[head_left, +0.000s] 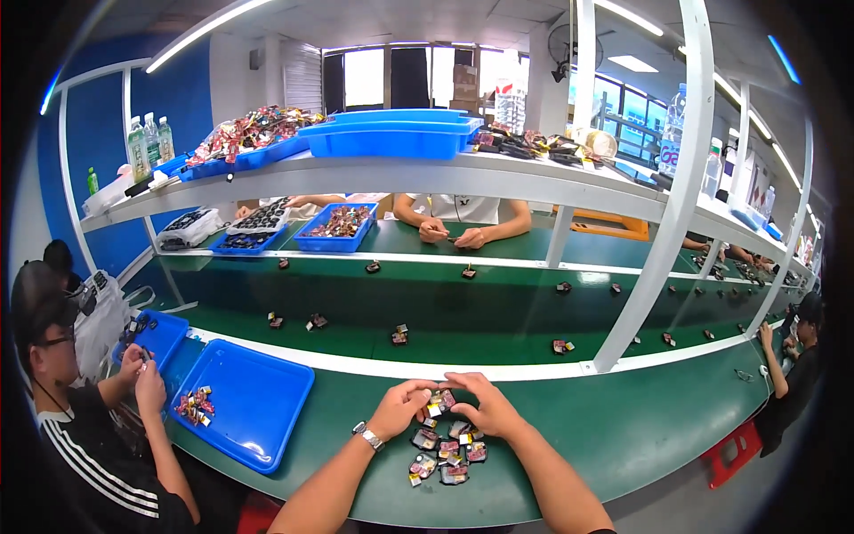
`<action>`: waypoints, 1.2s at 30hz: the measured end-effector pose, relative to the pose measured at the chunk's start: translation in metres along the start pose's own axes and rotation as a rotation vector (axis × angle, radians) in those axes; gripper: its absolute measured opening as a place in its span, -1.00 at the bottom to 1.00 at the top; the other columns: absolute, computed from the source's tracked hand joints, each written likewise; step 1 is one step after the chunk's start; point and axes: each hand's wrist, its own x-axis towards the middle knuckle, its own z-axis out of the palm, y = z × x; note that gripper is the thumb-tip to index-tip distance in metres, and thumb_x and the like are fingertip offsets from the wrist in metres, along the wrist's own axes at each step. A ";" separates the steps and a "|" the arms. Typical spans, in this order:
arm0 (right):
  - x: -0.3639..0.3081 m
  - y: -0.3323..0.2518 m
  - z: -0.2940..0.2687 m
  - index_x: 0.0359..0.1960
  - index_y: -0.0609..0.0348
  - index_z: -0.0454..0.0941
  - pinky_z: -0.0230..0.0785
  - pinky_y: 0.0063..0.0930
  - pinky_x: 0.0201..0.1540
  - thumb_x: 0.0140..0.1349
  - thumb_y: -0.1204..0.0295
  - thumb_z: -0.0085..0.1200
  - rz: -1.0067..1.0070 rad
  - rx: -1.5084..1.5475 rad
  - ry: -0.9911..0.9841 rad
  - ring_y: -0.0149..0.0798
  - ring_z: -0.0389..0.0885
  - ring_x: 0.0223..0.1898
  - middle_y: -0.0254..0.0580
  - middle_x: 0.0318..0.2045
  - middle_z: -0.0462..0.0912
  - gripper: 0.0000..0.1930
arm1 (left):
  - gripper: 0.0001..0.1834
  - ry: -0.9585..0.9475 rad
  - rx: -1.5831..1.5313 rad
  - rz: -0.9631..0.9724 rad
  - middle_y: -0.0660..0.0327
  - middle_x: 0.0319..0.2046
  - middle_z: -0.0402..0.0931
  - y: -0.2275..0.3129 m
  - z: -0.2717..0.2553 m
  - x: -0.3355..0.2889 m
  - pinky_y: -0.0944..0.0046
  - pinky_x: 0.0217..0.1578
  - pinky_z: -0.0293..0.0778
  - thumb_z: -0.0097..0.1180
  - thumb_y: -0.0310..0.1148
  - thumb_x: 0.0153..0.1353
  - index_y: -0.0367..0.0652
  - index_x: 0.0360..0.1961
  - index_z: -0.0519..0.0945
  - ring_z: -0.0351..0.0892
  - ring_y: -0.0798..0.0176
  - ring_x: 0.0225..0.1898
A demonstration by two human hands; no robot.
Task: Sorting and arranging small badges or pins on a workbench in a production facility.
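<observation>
The left hand (400, 413) and the right hand (489, 409) come together over the green table (605, 436), and both seem to pinch one small part (439, 400) between them. The left fingers bend over its left side, and the right thumb and pointer finger sit at its right side and top; just where each tip presses is too small to see. The part is dark at the rim, with reddish bits and a white and yellow tab. More like it lie in a loose pile (448, 452) just below the fingers, on the near side. Past the fingers, a few sit well apart on a green strip (480, 329), and a blue tray (289, 383) is off to the left of them. The part looks light, so a soft pinch should be enough. Its rim looks hard and maybe a bit slick, while the tab looks thin and easy to bend or tear. The best place to hold seems to be the dark rim, from two sides, with the fingertips kept off the tab and the reddish bits.
</observation>
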 end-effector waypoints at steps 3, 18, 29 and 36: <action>-0.001 0.003 -0.001 0.24 0.11 0.35 0.23 -0.27 0.28 0.09 0.59 0.18 -0.005 0.000 0.008 -0.05 0.38 0.20 -0.10 0.15 0.48 -0.39 | -0.70 -0.120 -0.077 -0.041 0.18 -0.31 0.61 -0.001 -0.007 0.003 0.40 -0.34 0.50 -0.03 -0.39 0.37 -0.28 0.06 0.49 0.55 0.45 -0.35; 0.002 -0.020 0.026 -0.02 0.18 0.51 0.43 -0.32 -0.11 0.05 0.46 0.26 0.034 -0.131 0.256 -0.08 0.51 -0.11 -0.08 -0.17 0.49 -0.60 | -0.56 -0.105 -0.343 -0.128 0.11 0.05 0.48 -0.006 0.000 0.003 0.24 -0.03 0.60 -0.05 -0.50 0.36 -0.30 0.25 0.32 0.57 0.26 -0.02; 0.004 -0.014 0.034 -0.13 0.13 0.57 0.51 -0.31 -0.24 0.04 0.49 0.23 0.024 -0.300 0.301 -0.10 0.60 -0.24 -0.14 -0.23 0.56 -0.69 | -0.58 -0.080 -0.346 -0.130 0.08 0.11 0.46 -0.005 0.007 0.002 0.26 0.01 0.59 -0.08 -0.57 0.34 -0.27 0.22 0.33 0.55 0.23 0.05; 0.005 -0.012 0.038 -0.21 0.08 0.63 0.54 -0.30 -0.24 0.07 0.46 0.20 -0.049 -0.469 0.353 -0.15 0.61 -0.25 -0.24 -0.28 0.60 -0.78 | -0.59 -0.070 -0.298 -0.130 0.09 0.10 0.47 -0.006 0.008 0.003 0.27 -0.01 0.60 -0.10 -0.58 0.35 -0.29 0.22 0.33 0.57 0.23 0.02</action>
